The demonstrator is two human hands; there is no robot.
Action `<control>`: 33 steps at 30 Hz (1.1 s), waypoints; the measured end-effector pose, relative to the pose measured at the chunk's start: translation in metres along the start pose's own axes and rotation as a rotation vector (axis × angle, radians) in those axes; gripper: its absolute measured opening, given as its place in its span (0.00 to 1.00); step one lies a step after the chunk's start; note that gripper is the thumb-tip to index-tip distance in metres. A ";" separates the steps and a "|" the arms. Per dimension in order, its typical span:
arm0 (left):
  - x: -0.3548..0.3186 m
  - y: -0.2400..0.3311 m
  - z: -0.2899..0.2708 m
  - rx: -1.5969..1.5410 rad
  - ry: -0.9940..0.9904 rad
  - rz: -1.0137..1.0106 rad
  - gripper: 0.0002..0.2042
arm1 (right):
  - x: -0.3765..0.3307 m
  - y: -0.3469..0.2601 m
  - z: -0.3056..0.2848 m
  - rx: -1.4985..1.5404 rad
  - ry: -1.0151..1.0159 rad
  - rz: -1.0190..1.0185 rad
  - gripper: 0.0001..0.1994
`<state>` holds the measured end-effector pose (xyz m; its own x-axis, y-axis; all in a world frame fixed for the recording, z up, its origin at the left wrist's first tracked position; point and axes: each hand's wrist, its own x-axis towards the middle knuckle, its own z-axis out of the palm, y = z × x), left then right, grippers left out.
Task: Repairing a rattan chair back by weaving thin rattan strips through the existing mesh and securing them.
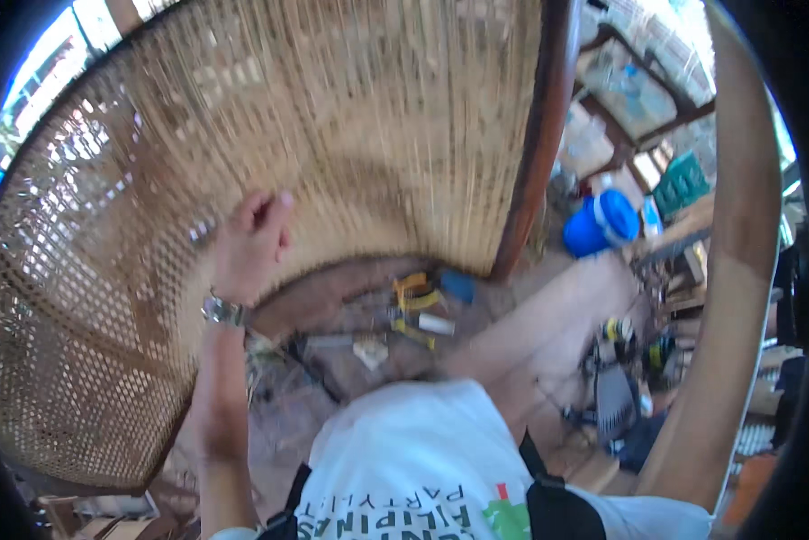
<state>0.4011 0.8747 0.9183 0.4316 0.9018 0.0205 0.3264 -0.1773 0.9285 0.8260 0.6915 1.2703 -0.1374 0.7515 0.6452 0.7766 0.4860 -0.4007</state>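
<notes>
The left hand point(251, 238), a wristwatch point(222, 310) on its wrist, sits left of centre with fingers curled against the woven cane panel point(332, 135), which fills the upper left and centre of the frame inside a dark wooden frame point(535, 153). The right hand is out of sight; only its forearm runs up the right edge. Below the panel, yellow-handled tools point(415, 306) lie on the floor, with a blue container point(601, 223) at the right.
</notes>
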 end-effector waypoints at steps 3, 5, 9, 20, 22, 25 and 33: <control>-0.014 -0.050 0.031 0.006 -0.023 0.059 0.19 | -0.174 -0.037 0.152 0.047 0.137 0.305 0.17; -0.045 -0.074 0.022 0.079 0.001 0.019 0.19 | -0.247 -0.028 0.234 0.154 0.213 0.445 0.15; -0.032 -0.111 0.034 -0.112 -0.160 0.002 0.18 | -0.323 -0.030 0.333 0.068 -0.987 0.345 0.30; -0.099 -0.150 0.005 -0.354 -0.204 -0.049 0.14 | -0.615 0.028 0.647 -0.415 -0.302 0.673 0.35; -0.108 -0.152 -0.004 -0.313 -0.199 -0.069 0.14 | -0.607 0.025 0.659 -0.450 -0.229 0.684 0.36; -0.112 -0.166 -0.016 -0.250 -0.199 -0.136 0.14 | -0.594 0.030 0.675 -0.513 -0.318 0.656 0.35; -0.138 -0.173 -0.045 -0.331 -0.215 -0.164 0.15 | -0.648 0.094 0.650 -0.488 -0.616 0.646 0.43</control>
<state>0.2474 0.7980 0.7719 0.5735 0.7986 -0.1825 0.1329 0.1291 0.9827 0.5886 0.5399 0.3918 0.2112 0.9720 -0.1032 0.9616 -0.2256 -0.1563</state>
